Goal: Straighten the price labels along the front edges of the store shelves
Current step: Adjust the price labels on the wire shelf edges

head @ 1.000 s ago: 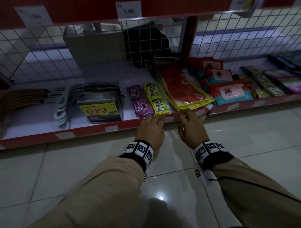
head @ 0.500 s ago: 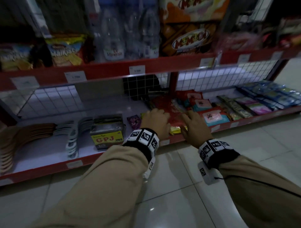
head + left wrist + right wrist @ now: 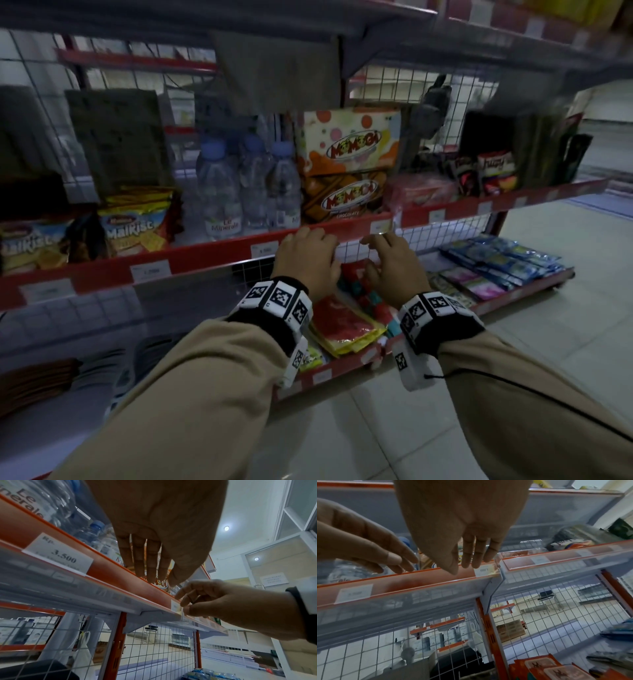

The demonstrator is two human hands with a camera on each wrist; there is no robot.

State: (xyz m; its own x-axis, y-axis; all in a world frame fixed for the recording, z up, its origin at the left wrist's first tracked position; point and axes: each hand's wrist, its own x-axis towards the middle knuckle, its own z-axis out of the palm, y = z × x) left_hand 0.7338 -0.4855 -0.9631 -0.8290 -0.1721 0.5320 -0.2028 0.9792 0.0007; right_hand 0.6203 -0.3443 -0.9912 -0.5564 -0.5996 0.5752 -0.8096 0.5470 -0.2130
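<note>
The small white paper price label (image 3: 485, 570) sits at the right end of the red shelf-edge strip (image 3: 426, 580), long axis along it. The right hand (image 3: 394, 265), fingers loosely extended and empty, is nearest, just left of it; the left hand (image 3: 308, 260) hovers open, further left.

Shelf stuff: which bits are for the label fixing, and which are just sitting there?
For the job: price labels, red shelf edge, left hand, right hand.

Just sitting: water bottles, Momogi boxes, Malkist packs, wipes.
</note>
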